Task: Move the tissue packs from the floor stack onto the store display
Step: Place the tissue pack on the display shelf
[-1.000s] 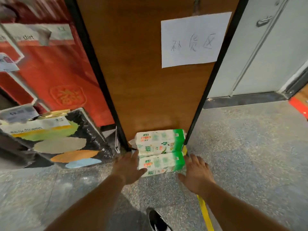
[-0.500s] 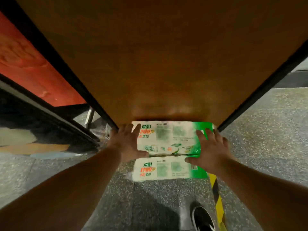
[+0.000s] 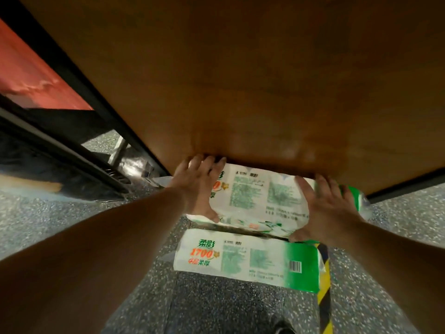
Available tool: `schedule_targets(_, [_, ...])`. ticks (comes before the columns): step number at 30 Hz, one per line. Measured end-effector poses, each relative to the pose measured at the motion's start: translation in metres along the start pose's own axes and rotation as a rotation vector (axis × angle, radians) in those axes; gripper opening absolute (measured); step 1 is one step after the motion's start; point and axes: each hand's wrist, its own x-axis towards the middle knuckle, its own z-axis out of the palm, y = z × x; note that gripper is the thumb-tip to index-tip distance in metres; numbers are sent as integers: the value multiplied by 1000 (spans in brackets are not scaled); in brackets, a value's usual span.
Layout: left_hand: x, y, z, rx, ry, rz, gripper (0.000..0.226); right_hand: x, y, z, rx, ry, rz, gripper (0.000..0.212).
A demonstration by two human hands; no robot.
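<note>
A person's left hand (image 3: 201, 186) and right hand (image 3: 325, 208), fingers spread and thumbs hooked under, clasp the ends of the upper tissue pack (image 3: 260, 198) at the foot of a wooden panel (image 3: 240, 80). A second pack (image 3: 245, 259) lies on the speckled floor (image 3: 216, 309) below. The pickup appears underway; the next move likely calls for a lift clear toward the display, which is out of view.

The upper tissue pack (image 3: 260, 198) is white with pale green print blocks and a green right end. The lower tissue pack (image 3: 248, 260) is white, fading to solid green at right (a black barcode sits there), with green and orange-red lettering at left. The far panel (image 3: 240, 80) is brown. The floor (image 3: 216, 309) is speckled grey. Yellow-and-black striped tape (image 3: 323, 273) runs near right. A red surface (image 3: 29, 78) lies far left.
</note>
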Motion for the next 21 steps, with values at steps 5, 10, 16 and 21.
schedule_targets(5, [1, 4, -11, 30, 9, 17, 139, 4, 2, 5, -104, 101, -43, 136])
schedule_targets(10, [-30, -8, -8, -1, 15, 28, 136, -7, -10, -15, -141, 104, -118, 132])
schedule_targets(16, [-146, -57, -29, -146, 23, -110, 138, -40, -73, -91, -183, 100, -324, 129])
schedule_targets(21, [-298, -115, -57, -259, 33, -358, 140, -85, -174, -183, -256, 132, -567, 126])
